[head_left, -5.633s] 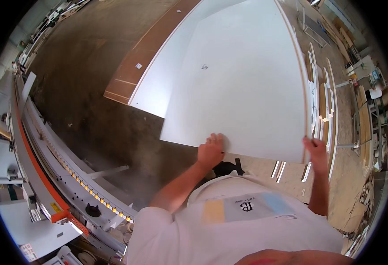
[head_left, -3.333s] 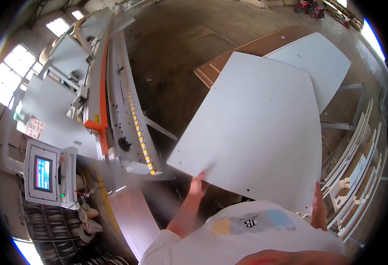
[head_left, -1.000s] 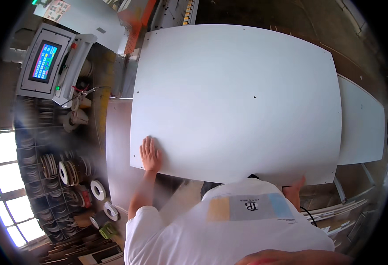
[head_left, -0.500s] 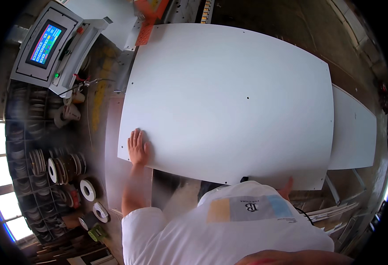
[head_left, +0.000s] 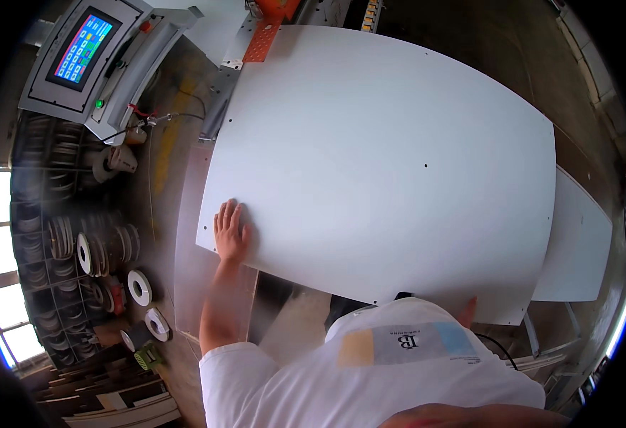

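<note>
A large white panel with small dark holes lies across the work surface in front of me. My left hand is flat on its near left corner, open, fingers stretched out on the top face. At the near edge, farther right, my right hand touches the panel. Only a stretched finger or thumb shows there; my white shirt hides the rest, so its grip cannot be made out.
A machine console with a lit screen stands at the far left. Beside the panel's far left corner is an orange perforated bracket. Edge-banding rolls fill the left side. Another white panel lies at right, lower than the first.
My view has turned a little, so the panel and console appear shifted and tilted. Both hands stay on the panel in nearly the same places.
</note>
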Demonstrator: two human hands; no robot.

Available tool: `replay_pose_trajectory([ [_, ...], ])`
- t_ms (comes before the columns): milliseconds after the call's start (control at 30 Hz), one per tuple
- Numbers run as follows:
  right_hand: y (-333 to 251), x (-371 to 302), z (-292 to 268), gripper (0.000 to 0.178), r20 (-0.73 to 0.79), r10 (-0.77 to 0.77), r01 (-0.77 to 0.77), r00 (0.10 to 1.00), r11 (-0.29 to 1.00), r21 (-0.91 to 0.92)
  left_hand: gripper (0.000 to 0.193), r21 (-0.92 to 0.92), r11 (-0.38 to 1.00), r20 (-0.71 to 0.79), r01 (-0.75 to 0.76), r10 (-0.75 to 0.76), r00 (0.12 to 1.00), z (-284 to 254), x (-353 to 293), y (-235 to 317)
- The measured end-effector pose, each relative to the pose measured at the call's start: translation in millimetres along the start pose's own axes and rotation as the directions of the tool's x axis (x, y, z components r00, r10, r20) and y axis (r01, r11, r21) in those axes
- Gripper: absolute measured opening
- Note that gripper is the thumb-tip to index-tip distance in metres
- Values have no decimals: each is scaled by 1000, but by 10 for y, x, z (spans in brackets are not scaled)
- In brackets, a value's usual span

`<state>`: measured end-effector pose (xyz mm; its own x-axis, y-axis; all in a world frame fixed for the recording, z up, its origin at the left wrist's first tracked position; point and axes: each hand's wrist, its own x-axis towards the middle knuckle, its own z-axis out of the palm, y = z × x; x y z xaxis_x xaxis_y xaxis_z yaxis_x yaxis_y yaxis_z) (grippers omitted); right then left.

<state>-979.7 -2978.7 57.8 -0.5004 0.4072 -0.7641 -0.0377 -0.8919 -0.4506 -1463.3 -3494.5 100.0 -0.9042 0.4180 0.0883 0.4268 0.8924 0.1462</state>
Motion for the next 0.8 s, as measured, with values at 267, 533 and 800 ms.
replay_pose_trajectory([
  [267, -384, 442, 240, 72, 219, 15, -3, 976, 998, -57, 53, -16, 1000, -66, -8, 7, 998, 120, 637, 151],
  [533, -722, 1260, 349, 67, 121, -190, 224, 974, 748, -625, 51, -7, 1000, -144, -10, 9, 989, 197, 1354, 347],
  [800, -1090, 1501, 1343, 53, -328, 26, -4, 944, 998, 68, 50, -2, 1000, -167, -10, 9, 986, 313, 2019, 466],
])
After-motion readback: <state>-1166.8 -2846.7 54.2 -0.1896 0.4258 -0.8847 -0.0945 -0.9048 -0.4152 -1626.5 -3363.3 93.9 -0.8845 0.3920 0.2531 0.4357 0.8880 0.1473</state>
